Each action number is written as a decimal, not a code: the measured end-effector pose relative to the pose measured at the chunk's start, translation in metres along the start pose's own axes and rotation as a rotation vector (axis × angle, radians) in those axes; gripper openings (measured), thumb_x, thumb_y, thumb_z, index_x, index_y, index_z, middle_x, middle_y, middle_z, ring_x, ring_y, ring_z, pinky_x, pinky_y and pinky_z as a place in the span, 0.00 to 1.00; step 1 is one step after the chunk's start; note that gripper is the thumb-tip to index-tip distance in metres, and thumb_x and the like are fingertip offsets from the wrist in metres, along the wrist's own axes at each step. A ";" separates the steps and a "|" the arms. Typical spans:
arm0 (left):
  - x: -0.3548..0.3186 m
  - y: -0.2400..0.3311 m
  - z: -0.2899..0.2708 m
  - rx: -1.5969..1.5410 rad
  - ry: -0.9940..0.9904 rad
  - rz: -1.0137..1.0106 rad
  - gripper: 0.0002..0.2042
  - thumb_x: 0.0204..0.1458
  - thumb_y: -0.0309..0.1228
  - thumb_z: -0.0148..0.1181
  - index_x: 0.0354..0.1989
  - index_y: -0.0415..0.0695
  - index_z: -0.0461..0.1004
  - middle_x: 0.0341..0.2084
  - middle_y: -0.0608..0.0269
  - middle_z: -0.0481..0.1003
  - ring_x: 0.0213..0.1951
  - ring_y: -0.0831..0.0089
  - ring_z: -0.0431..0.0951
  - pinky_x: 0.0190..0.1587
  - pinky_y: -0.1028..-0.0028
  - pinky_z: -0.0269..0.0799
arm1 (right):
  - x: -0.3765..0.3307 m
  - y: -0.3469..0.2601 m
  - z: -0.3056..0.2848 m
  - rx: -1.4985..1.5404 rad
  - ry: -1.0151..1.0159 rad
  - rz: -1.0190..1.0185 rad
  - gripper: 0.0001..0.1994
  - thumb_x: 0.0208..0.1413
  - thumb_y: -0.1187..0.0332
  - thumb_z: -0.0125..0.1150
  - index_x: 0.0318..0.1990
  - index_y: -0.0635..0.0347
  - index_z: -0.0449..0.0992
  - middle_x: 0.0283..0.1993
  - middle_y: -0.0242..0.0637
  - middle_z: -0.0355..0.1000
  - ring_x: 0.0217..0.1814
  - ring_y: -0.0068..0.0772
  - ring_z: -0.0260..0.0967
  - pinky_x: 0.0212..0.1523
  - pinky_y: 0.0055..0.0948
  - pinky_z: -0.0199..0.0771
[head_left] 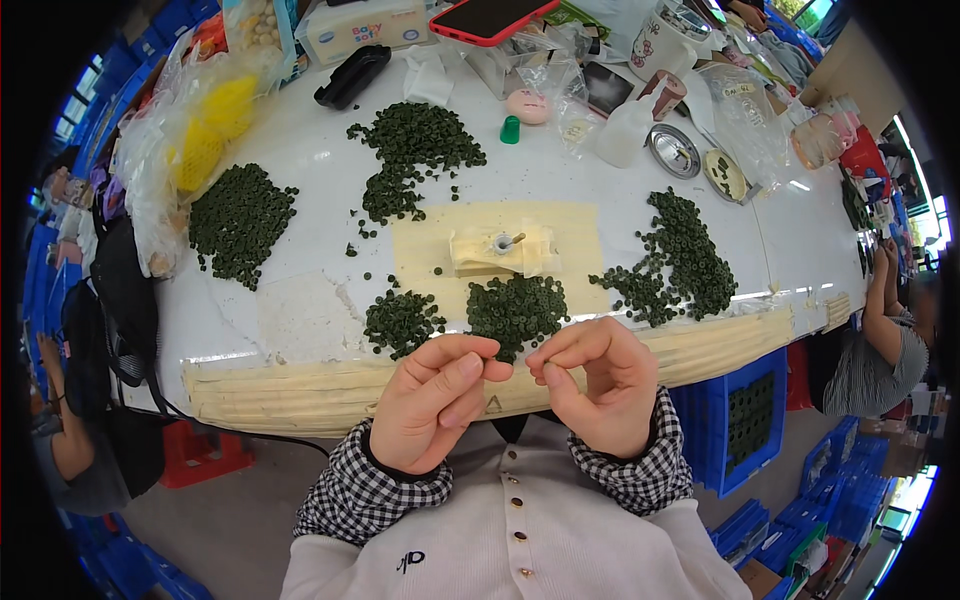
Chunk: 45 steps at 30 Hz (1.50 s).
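Close to the table's near edge, my left hand (pixel 432 402) and my right hand (pixel 602 385) face each other with a small gap between the fingertips. The left thumb presses against the curled fingers. Thumb and index finger pinch together on the right; anything inside either grip is too small or hidden. Just beyond my fingertips lies a pile of small dark green round parts (pixel 516 310). A smaller pile of such parts (pixel 402 320) sits beside it on the left. Behind them, a tape-wrapped block (pixel 503 250) with a short metal peg rests on a yellowish taped patch (pixel 420 225).
More green piles lie at the left (pixel 240 222), back (pixel 420 140) and right (pixel 690 260). A red-edged phone (pixel 490 15), black holder (pixel 353 77), green cap (pixel 510 130) and round tin (pixel 674 150) stand farther back. A blue crate (pixel 735 420) is below right; a co-worker (pixel 880 345) sits beyond.
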<state>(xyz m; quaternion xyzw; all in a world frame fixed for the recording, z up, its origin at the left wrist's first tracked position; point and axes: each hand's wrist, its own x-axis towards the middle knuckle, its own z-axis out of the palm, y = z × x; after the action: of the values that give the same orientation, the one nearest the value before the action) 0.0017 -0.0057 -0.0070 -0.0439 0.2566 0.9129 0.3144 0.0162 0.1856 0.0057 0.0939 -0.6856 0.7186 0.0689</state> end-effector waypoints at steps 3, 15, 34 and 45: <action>0.002 -0.001 -0.002 -0.003 -0.037 0.007 0.07 0.60 0.25 0.49 0.44 0.41 0.71 0.37 0.58 0.78 0.19 0.88 0.58 0.24 0.86 0.58 | 0.001 -0.002 0.000 0.014 -0.023 0.005 0.07 0.46 0.84 0.60 0.33 0.67 0.70 0.35 0.41 0.75 0.36 0.22 0.73 0.39 0.21 0.73; 0.001 -0.005 -0.001 0.044 0.024 0.019 0.11 0.59 0.24 0.52 0.48 0.38 0.73 0.37 0.59 0.77 0.20 0.87 0.59 0.24 0.86 0.57 | 0.004 -0.006 0.001 -0.108 -0.015 0.004 0.07 0.45 0.84 0.63 0.33 0.68 0.78 0.33 0.38 0.75 0.35 0.23 0.73 0.37 0.19 0.73; 0.001 -0.011 0.000 0.185 0.055 0.041 0.07 0.56 0.24 0.57 0.41 0.39 0.76 0.32 0.62 0.78 0.25 0.88 0.67 0.23 0.86 0.56 | 0.003 -0.004 0.006 -0.142 -0.028 0.071 0.05 0.46 0.79 0.65 0.32 0.66 0.78 0.31 0.39 0.75 0.31 0.27 0.72 0.34 0.22 0.72; 0.000 -0.012 0.003 0.188 0.122 0.070 0.07 0.56 0.24 0.57 0.41 0.38 0.76 0.32 0.62 0.78 0.25 0.88 0.66 0.24 0.86 0.56 | 0.004 -0.009 0.016 -0.417 0.051 -0.169 0.08 0.45 0.82 0.64 0.35 0.65 0.78 0.32 0.39 0.75 0.31 0.32 0.74 0.32 0.24 0.73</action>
<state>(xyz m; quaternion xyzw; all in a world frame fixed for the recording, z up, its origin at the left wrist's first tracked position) 0.0088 0.0041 -0.0101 -0.0609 0.3612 0.8909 0.2686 0.0145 0.1695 0.0158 0.1166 -0.8071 0.5552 0.1639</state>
